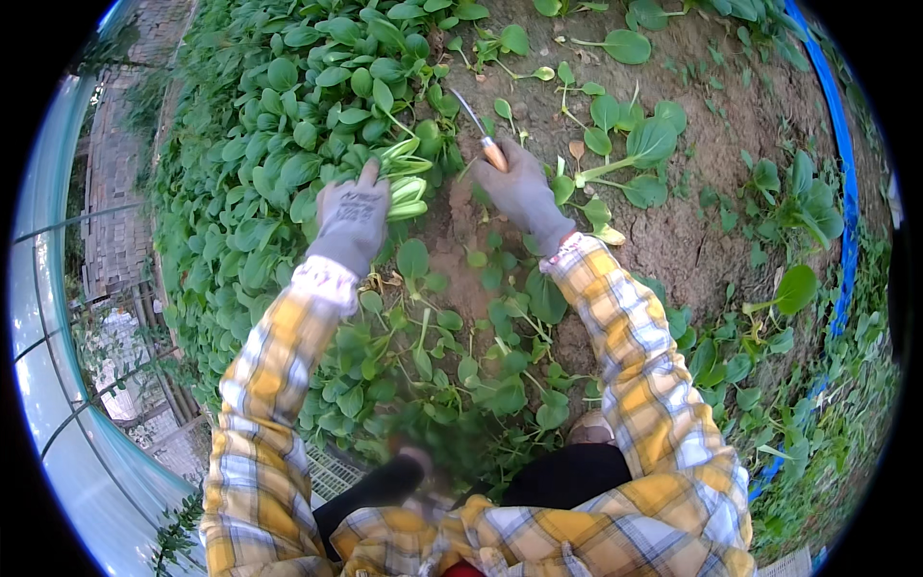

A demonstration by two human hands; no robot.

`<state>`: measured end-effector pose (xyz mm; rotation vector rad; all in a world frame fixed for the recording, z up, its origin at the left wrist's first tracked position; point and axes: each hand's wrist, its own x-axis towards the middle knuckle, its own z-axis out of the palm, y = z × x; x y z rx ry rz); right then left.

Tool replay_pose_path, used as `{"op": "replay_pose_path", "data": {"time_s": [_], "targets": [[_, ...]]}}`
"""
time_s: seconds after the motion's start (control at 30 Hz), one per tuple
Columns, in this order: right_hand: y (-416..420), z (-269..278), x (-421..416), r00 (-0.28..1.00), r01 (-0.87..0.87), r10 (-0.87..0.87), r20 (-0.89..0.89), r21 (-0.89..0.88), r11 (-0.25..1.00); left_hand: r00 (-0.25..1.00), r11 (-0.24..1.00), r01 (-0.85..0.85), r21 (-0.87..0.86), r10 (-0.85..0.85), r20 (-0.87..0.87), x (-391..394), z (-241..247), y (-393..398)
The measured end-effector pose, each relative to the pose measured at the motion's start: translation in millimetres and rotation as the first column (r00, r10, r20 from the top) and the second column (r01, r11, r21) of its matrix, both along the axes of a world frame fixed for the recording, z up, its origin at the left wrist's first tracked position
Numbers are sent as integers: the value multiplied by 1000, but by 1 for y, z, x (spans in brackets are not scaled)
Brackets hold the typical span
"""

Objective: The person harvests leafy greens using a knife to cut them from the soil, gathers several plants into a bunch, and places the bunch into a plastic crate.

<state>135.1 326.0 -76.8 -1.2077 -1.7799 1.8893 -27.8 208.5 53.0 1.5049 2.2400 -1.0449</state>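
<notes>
My left hand (355,213), in a grey work glove, is closed around a bunch of leafy greens, whose pale green stalks (407,189) point right. Wearing a matching glove, my right hand (520,189) grips the wooden handle (495,155) of a small sickle. Its thin curved blade (469,111) points up and left, over bare soil beside the edge of the dense bed of greens (267,166). A few cut leaves lie on the soil just right of my right hand, among them a large leafy stem (613,167).
Loose leaves and small plants (505,375) cover the ground below my hands. A blue hose or strip (844,173) runs down the right side. Plastic greenhouse sheeting (50,288) and brick paving (119,202) lie at the left. A pale slatted crate (332,472) is near my legs.
</notes>
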Motion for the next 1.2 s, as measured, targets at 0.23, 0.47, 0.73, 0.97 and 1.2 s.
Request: {"op": "replay_pose_path", "data": {"time_s": [0.23, 0.47, 0.73, 0.97, 1.2], "targets": [[-7, 35, 26, 802, -246, -7, -598, -341, 907, 612, 815, -499, 293, 93, 785, 28, 46, -64], [-43, 75, 24, 793, -308, -18, -609, -426, 851, 460, 808, -540, 236, 48, 887, 65, 58, -88], [-13, 66, 59, 884, -252, 77, -460, -332, 909, -196, 401, -902, -158, -56, 979, 74, 89, -82], [-41, 88, 48, 765, -341, 13, -644, -387, 857, -97, 351, -936, -3, -252, 963, 97, 47, -67], [-42, 82, 34, 673, -297, -134, -728, -431, 852, -307, 295, -928, -228, -258, 916, 113, 16, -51]]}}
